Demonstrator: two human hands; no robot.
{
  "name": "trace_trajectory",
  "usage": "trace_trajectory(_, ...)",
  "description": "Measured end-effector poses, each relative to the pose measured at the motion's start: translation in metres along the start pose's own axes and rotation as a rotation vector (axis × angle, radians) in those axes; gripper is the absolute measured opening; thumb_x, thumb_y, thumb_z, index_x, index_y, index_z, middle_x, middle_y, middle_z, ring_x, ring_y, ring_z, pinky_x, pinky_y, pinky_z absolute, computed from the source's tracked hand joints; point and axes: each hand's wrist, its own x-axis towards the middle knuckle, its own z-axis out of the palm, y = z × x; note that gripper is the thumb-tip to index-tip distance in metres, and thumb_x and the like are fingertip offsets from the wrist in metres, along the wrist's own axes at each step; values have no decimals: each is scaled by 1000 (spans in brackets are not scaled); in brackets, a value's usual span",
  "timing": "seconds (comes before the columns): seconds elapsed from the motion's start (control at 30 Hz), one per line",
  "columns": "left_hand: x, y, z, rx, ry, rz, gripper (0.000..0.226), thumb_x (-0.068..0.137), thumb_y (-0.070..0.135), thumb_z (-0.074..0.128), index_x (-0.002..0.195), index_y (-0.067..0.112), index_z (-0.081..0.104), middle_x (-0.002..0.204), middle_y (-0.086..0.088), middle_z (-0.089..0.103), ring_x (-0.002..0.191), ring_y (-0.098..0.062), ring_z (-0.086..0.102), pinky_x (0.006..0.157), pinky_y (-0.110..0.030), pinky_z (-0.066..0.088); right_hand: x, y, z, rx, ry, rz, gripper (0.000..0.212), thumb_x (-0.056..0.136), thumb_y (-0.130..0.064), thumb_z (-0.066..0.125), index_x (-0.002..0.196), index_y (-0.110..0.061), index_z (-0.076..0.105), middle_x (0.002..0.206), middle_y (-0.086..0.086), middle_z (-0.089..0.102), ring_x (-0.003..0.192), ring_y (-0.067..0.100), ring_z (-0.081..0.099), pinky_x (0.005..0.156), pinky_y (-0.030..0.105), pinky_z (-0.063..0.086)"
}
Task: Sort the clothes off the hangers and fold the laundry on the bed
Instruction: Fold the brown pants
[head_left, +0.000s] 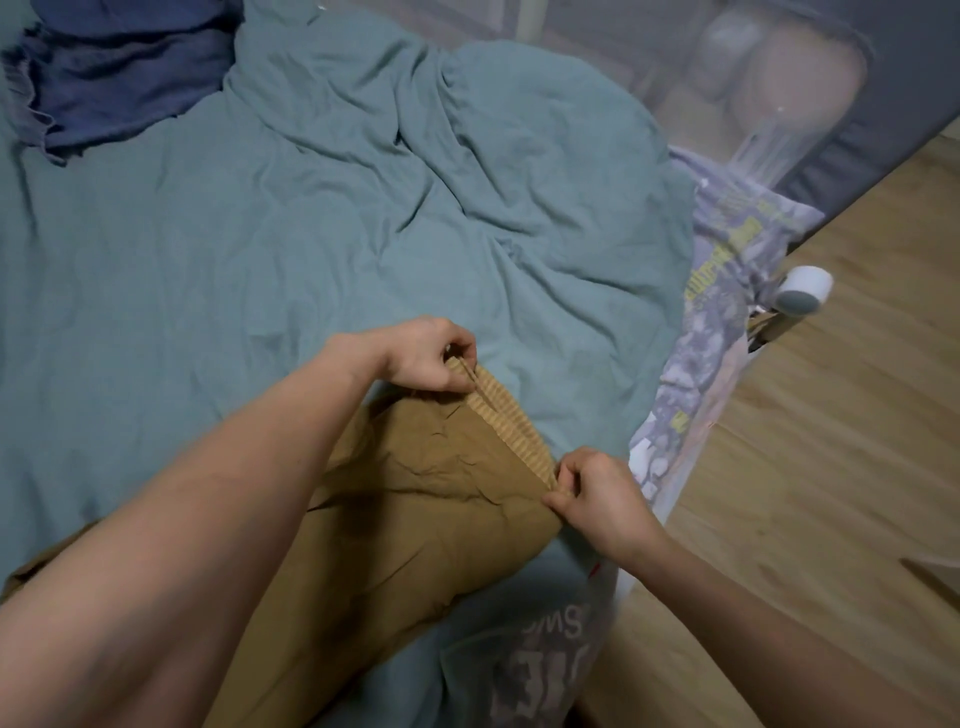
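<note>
2 hands stretch the tan garment's (415, 519) ribbed waistband flat.
Left hand (423, 358) and right hand (597, 499) pinch its ends near the bed's (208, 249) right edge, squaring it for folding.

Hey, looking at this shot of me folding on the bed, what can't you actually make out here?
Head view only:
- Brown garment: its lower part is covered by the left forearm and cut off by the bottom edge, so its type is unclear.
- Left hand and right hand: fingertips curl into the ribbed band.
- Printed fabric: lettering too blurred to read.
- Dark blue cloth: cut off at the top edge.
- Objects behind the mesh: blurred.
</note>
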Motion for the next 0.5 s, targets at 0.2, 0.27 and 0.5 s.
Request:
trace_trajectory(0.2, -4, -1, -6, 25, -92, 9, 39, 76, 21, 79, 111, 21, 61, 101, 3, 60, 90, -18, 59, 84, -30, 50, -16, 9, 16, -56, 24, -229, 38, 80, -6, 68, 65, -20, 35, 104, 4, 55, 84, 16, 54, 72, 16, 33)
trace_trajectory(0.27, -1, -4, -7, -59, -65, 32, 41, 73, 15, 82, 109, 21, 63, 105, 0, 63, 94, -21, 61, 88, -33, 51, -20, 8, 20, -93, 35, -312, 36, 81, -8, 68, 71, -20, 36, 114, 1, 57, 94, 15, 57, 78, 17, 37)
trace_trajectory(0.5, -2, -8, -10, -291, -11, 24, 42, 64, 10, 88, 100, 15, 67, 102, -16, 68, 91, -29, 64, 89, -36, 53, -26, 13, 14, -150, 135, -370, 21, 80, -20, 75, 73, -15, 56, 75, -9, 50, 62, 9, 50, 58, 19, 37)
